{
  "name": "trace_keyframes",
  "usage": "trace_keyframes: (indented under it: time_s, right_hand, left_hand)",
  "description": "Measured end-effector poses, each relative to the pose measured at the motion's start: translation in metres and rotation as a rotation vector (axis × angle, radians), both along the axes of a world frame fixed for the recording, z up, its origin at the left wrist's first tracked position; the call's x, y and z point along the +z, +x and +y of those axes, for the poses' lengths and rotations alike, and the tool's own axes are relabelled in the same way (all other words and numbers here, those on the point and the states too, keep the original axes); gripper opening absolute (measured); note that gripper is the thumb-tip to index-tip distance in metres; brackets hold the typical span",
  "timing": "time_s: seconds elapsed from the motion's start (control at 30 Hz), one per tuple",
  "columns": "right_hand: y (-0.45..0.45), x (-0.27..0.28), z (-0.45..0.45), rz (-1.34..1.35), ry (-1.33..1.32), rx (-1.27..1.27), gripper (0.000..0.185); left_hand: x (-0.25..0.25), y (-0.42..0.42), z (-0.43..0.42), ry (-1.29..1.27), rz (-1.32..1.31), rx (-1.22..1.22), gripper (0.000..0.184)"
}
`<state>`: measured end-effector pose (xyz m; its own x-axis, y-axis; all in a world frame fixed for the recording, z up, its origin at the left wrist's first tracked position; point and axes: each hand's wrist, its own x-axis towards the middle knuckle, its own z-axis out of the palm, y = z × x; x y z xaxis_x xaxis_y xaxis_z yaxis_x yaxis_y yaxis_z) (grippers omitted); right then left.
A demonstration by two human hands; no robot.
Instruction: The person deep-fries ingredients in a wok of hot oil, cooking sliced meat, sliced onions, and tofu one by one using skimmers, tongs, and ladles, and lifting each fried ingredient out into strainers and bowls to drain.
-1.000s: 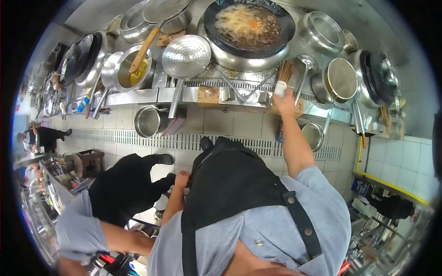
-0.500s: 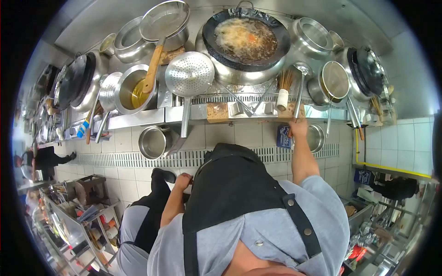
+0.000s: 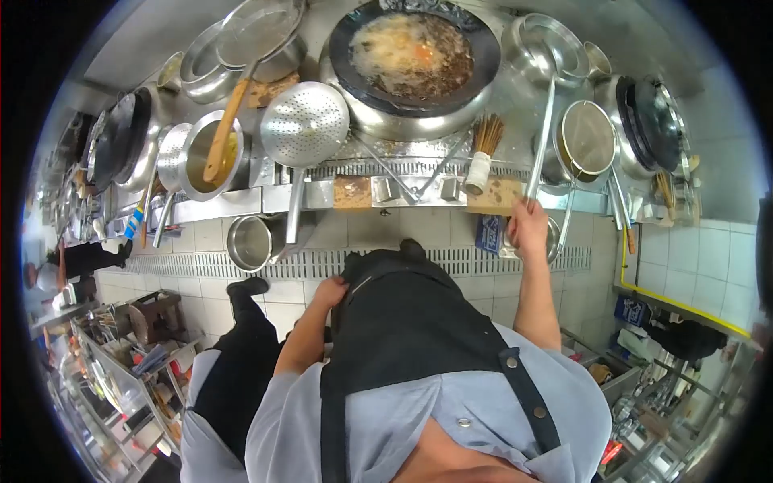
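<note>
My right hand [image 3: 528, 227] is closed round the end of a long metal ladle [image 3: 541, 141], in front of the stove edge. The ladle's handle reaches up to the steel pot [image 3: 519, 55] at the back right, where its bowl is hard to make out. At my left side, my left hand [image 3: 328, 293] rests with curled fingers against the black apron [image 3: 403, 322]; whether it holds anything is hidden. Straight ahead, a black wok [image 3: 348, 60] holds bubbling oil [image 3: 398, 60] with an orange piece in it.
A perforated skimmer [image 3: 304, 125] and a wooden-handled strainer [image 3: 262, 32] lie to the left. Beside the ladle stands a bamboo brush [image 3: 483, 157]. A round mesh strainer [image 3: 587, 138] sits on a pot at right. Another person's dark-clad leg [image 3: 245, 362] is close on my left.
My right hand has lifted slightly, and the ladle has gone from beside the brush to the back right pot. The view has shifted a little; my left hand stays by the apron.
</note>
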<state>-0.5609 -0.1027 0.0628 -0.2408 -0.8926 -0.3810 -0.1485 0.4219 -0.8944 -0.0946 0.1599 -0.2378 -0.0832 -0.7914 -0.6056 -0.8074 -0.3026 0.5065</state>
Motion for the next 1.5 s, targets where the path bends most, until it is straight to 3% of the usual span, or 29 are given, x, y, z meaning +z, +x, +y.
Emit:
trace_keyframes:
  time_s: [0.03,0.1,0.23,0.3,0.33,0.37,0.47,0.53,0.57,0.67,0.7,0.8,0.9,1.0,1.07,1.13,1.2,1.27,1.37,1.43,1.5]
  right_hand:
    - [0.002,0.021,-0.007,-0.045,-0.045,0.043,0.018]
    - [0.003,0.038,-0.035,-0.1,-0.135,0.138,0.021]
    - [0.012,0.047,-0.101,0.04,-0.209,0.324,0.031]
    - [0.019,0.034,-0.13,0.089,-0.156,0.347,0.032]
    - [0.025,0.031,-0.141,0.113,-0.127,0.359,0.033]
    - [0.029,0.029,-0.149,0.072,-0.104,0.365,0.032]
    - [0.043,0.034,-0.158,-0.119,-0.022,0.378,0.029]
    - [0.048,0.039,-0.16,-0.335,0.022,0.382,0.027]
    - [0.047,0.042,-0.161,-0.447,0.05,0.385,0.024]
    - [0.045,0.045,-0.158,-0.749,0.114,0.409,0.025]
    - [0.043,0.046,-0.156,-0.813,0.129,0.387,0.026]
    - [0.041,0.048,-0.15,-0.917,0.111,0.418,0.028]
    - [0.039,0.055,-0.143,-0.94,0.107,0.438,0.029]
    - [0.043,0.065,-0.135,-0.866,0.089,0.452,0.032]
    - [0.043,0.067,-0.134,-0.845,0.081,0.454,0.033]
    - [0.044,0.07,-0.133,-0.833,0.071,0.462,0.033]
    - [0.044,0.071,-0.13,-0.789,0.053,0.476,0.033]
    - [0.047,0.073,-0.127,-0.734,0.033,0.477,0.032]
    - [0.048,0.072,-0.119,-0.621,0.011,0.481,0.033]
    - [0.056,0.073,-0.114,-0.48,-0.033,0.466,0.03]
    - [0.056,0.059,-0.111,-0.238,-0.15,0.505,0.028]
  left_hand:
    - [-0.018,-0.017,-0.014,-0.066,-0.017,-0.074,0.043]
    - [0.088,-0.092,-0.093,0.156,-0.009,0.136,0.052]
    - [0.033,-0.188,-0.165,-0.03,0.098,-0.064,0.074]
    - [-0.008,-0.234,-0.189,-0.225,0.068,-0.112,0.073]
    - [0.01,-0.253,-0.206,-0.322,0.051,-0.132,0.072]
    - [0.03,-0.268,-0.222,-0.053,0.036,-0.195,0.076]
    - [0.008,-0.301,-0.247,0.074,0.048,-0.262,0.07]
    - [-0.009,-0.318,-0.244,-0.043,-0.016,-0.218,0.063]
    - [-0.017,-0.323,-0.242,-0.099,-0.052,-0.198,0.059]
    - [0.023,-0.325,-0.254,0.131,-0.065,-0.231,0.065]
    - [0.02,-0.327,-0.259,0.212,-0.072,-0.26,0.076]
    - [0.009,-0.33,-0.256,0.132,-0.097,-0.191,0.083]
    - [-0.009,-0.332,-0.227,-0.219,-0.183,-0.057,0.084]
    - [0.005,-0.308,-0.18,-0.267,0.012,0.043,0.082]
    - [-0.016,-0.278,-0.137,-0.105,0.132,-0.069,0.077]
    - [0.04,-0.238,-0.112,0.299,0.041,-0.18,0.073]
    - [0.041,-0.197,-0.057,0.357,0.009,0.147,0.078]
    - [-0.009,-0.15,0.002,0.393,-0.028,0.415,0.088]
    - [-0.029,-0.101,0.064,0.724,0.464,0.805,0.095]
    - [-0.037,-0.089,0.091,0.932,0.646,0.974,0.095]
    - [-0.039,-0.074,0.107,0.974,0.719,1.038,0.091]
